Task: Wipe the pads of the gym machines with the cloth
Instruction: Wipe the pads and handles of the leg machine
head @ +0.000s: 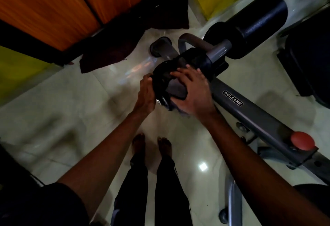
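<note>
- The near pad (159, 81) is seen only in part: most of it is covered by the cloth (176, 90) and by both hands, and its black surface is hard to separate from the shadow.
- The cloth, dark grey, is laid over the near pad, under the right hand (194, 91). Its lower end is hidden behind this hand.
- The grip of the right hand is clamped on the cloth: the fingers are spread and bent over the top, and the thumb is placed along the lower edge.
- The grip of the left hand (145, 94) is closed round the end of the near pad. The fingertips are hidden behind it.
- The far pad (260, 18), a black roller, is seen whole on the other side of the grey bar (259, 116).
- A red knob (302, 141) is fixed on the bar, near the right edge.
- A dark padded shape (310, 61) is cut off by the right edge, and what it is cannot be told.
- A dark rag (107, 56) is lying on the floor (80, 104), below the wooden panels (53, 6). Its folds are lost in shadow.
- The bare feet (139, 141) are seen only dimly, under the hands.
- Open floor is found to the left of the hands, while the right side is closed by the bar and the frame.
</note>
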`<state>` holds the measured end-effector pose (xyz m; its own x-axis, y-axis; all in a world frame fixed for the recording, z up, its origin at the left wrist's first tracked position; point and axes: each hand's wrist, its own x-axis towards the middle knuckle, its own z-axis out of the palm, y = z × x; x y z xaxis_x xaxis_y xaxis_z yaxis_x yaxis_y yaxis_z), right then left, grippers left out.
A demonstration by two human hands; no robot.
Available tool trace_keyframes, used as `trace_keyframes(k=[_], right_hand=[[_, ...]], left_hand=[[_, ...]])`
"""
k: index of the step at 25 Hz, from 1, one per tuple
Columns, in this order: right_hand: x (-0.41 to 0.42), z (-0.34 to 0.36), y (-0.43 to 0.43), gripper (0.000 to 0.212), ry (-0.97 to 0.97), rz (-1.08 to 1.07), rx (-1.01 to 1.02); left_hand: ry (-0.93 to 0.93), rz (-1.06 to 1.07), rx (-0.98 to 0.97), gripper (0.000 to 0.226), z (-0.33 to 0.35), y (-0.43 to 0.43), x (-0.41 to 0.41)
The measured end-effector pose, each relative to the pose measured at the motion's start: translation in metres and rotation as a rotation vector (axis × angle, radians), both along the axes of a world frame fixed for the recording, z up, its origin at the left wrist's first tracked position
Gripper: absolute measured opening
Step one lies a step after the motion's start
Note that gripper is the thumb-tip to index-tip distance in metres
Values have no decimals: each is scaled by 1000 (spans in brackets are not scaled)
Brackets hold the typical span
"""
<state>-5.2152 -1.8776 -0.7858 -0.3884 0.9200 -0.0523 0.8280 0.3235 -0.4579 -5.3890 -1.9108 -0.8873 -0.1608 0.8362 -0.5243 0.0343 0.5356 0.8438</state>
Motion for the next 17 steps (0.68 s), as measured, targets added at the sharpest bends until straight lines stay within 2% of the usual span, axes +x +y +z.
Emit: trace_keyframes(k=[2, 4, 6, 8, 9, 11, 13, 16, 17], right_hand=[[14, 0, 16, 62, 98, -175, 17], [14, -1, 26, 55, 210, -352, 63], [-7, -1, 22, 54, 178, -453, 92], [-26, 0, 8, 57, 88, -441, 69], [-27, 0, 5, 58, 58, -387, 45], [-13, 2, 6, 61, 31, -233, 8], [6, 1, 17, 60, 70, -212, 14], [17, 0, 34, 56, 297, -581, 15], [11, 0, 36, 56, 300, -654, 18]], left_hand=[[-81, 4, -76, 33, -18, 8, -6], [-74, 27, -144, 39, 1, 13, -6], [69, 16, -86, 31, 18, 13, -4], [242, 39, 140, 32, 29, 5, 2], [229, 36, 210, 34, 33, 1, 8], [160, 26, 218, 40, 28, -6, 20], [153, 47, 164, 41, 19, -1, 23], [42, 71, 26, 41, 7, 13, 7], [-14, 55, -17, 38, 7, 19, 1]])
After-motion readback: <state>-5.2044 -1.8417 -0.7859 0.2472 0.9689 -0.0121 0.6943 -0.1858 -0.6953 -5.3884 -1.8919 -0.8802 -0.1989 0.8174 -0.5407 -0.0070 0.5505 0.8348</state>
